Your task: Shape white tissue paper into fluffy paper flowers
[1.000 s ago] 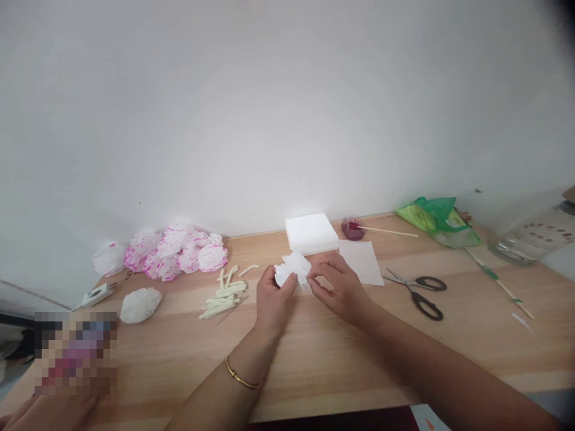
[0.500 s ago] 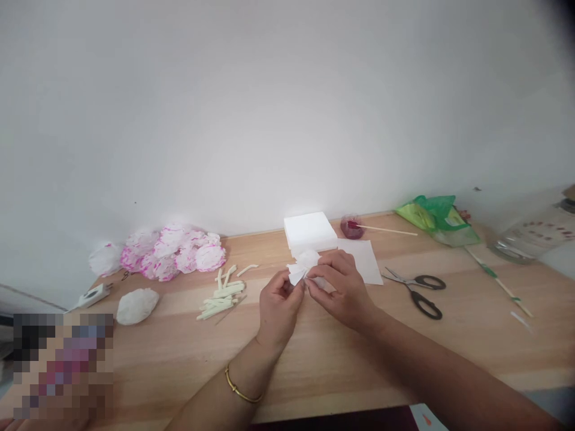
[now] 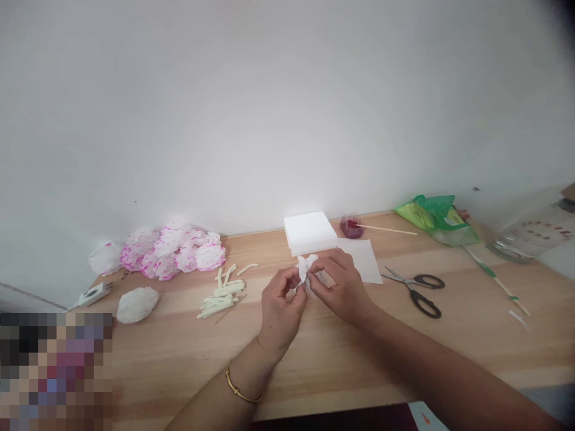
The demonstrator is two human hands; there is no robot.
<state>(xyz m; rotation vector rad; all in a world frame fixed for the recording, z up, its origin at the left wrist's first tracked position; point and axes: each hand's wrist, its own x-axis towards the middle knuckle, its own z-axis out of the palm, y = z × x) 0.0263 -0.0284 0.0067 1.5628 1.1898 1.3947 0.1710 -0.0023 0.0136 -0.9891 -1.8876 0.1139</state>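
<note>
We hold a bunched white paper (image 3: 304,267) just below the frame's centre, over the worktop (image 3: 314,371); left hand (image 3: 282,308) and right hand (image 3: 339,287) both pinch it, fingertips close together. Left of centre, we note loose pale-green strips (image 3: 223,304); right of centre, black-handled scissors (image 3: 408,283), blades parted. Pink-edged puffs (image 3: 169,242) cluster at left.

The location is an indoor craft workspace; whether it forms part of a home or a small workshop cannot be determined. Indicators: a wood-grain table (image 3: 359,365) set against a plain wall (image 3: 287,108), carrying scissors (image 3: 408,283), a stack of white paper (image 3: 309,233), a bowl with dark red contents (image 3: 351,228), and clustered pink-edged, flower-like puffs (image 3: 168,248).
</note>
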